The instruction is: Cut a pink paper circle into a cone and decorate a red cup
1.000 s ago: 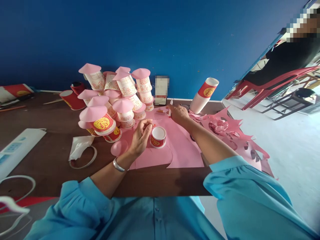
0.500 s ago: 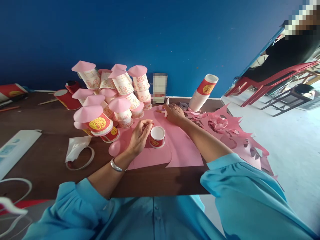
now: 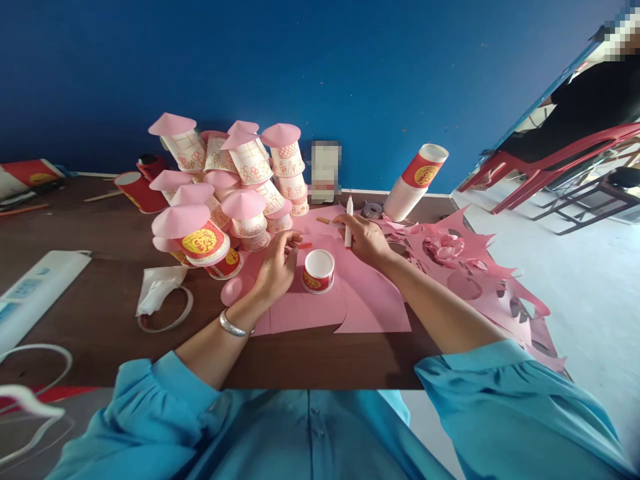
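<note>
My right hand is closed around a slim white tube with a pointed tip, which stands nearly upright above the pink paper. My left hand has loosely curved fingers held apart, with nothing plainly gripped. A small orange-red strip lies by its fingertips; whether they touch is unclear. Between the hands a short red-and-white paper cup piece stands upright on the paper, its white round face up. Left of my left wrist lies a pink paper cone.
Stacked paper cups with pink cone roofs crowd the back left. A leaning cup stack, a tape roll and cut pink scraps are at right. A phone leans on the wall. A face mask lies left.
My right hand has drawn back towards me and to the right, bringing the white tube with it. The left hand's fingers have loosened beside the cup piece, and the view has shifted slightly.
</note>
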Available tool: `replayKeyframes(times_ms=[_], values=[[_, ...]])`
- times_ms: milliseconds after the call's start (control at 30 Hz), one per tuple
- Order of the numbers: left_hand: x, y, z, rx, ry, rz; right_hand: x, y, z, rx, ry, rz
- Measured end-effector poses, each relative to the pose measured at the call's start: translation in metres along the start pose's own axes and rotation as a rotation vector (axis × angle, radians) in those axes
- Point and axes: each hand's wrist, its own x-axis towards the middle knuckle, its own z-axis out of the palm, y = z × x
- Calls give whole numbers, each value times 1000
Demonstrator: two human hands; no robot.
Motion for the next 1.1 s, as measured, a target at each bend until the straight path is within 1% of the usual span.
replayKeyframes(times_ms=[133,267,333,433,533,667,767,833,900,967,1033,1100], values=[[-1,-7,-2,157,-63,58,-14,-9,6,64,-58,20],[-1,-10,1,290,-137,53,-20,-17,13,51,-82,-46],[1,-9,3,349,-184,47,-21,-18,16,20,-105,-72],[6,-7,6,498,-256,34,-23,-18,20,-20,-121,-104],[8,-6,6,583,-268,18,-24,-19,22,-58,-127,-117],[5,-6,-1,631,-288,-15,-25,-18,21,-81,-108,-62],[3,-4,-6,651,-285,-7,-25,-18,15,-54,-77,-45],[3,-2,-7,639,-275,4,-26,-18,9,-22,-28,-23],[5,-2,-4,617,-276,17,-26,-19,4,56,51,20],[8,-2,0,590,-284,26,-26,-21,1,214,144,72],[9,-3,3,564,-283,16,-24,-23,2,466,221,147],[10,-5,2,520,-265,-16,-23,-25,4,779,254,239]])
